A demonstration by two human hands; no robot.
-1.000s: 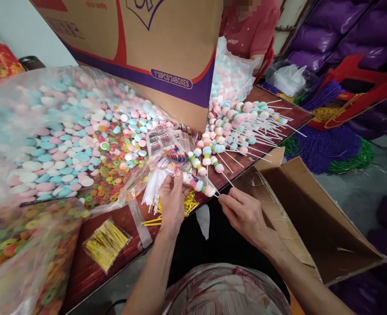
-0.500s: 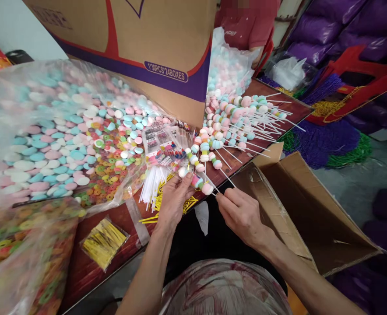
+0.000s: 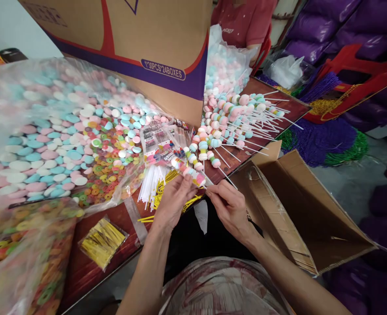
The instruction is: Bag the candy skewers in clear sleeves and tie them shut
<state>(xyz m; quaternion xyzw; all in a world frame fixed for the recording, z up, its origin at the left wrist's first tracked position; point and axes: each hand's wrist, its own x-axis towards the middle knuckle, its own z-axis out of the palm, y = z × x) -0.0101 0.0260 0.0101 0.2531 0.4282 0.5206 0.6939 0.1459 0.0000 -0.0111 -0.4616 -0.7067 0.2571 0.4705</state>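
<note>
**One candy skewer pinched between two hands at the table's near edge**

The left hand [image 3: 174, 199] has its fingertips closed on the sweet end of one candy skewer [image 3: 193, 174]. The right hand [image 3: 229, 208] has thumb and forefinger closed tight on the bare stick. The skewer hangs just over the near edge of the table [image 3: 91, 271], and its far end lies in a clear printed sleeve [image 3: 160, 146]. How far in it goes is hard to make out.

Under the left hand lie a bundle of white sticks [image 3: 150, 186] and loose yellow ties [image 3: 175, 175], both too many to count. One sealed packet of ties [image 3: 102, 242] lies toward the near left corner. About three single skewers [image 3: 206, 151] lie just beyond the hands, and behind them is a heap of skewers [image 3: 242, 113] past counting.

Two plastic bags of sweets fill the left side: pastel discs [image 3: 49, 131] and coloured rings [image 3: 16, 253], the latter cut off by the frame. There are two cardboard boxes: one printed box [image 3: 141, 43] at the far edge, and one open box [image 3: 295, 205] beside the table. A person in a red shirt [image 3: 246, 22] is mostly cut off.
</note>
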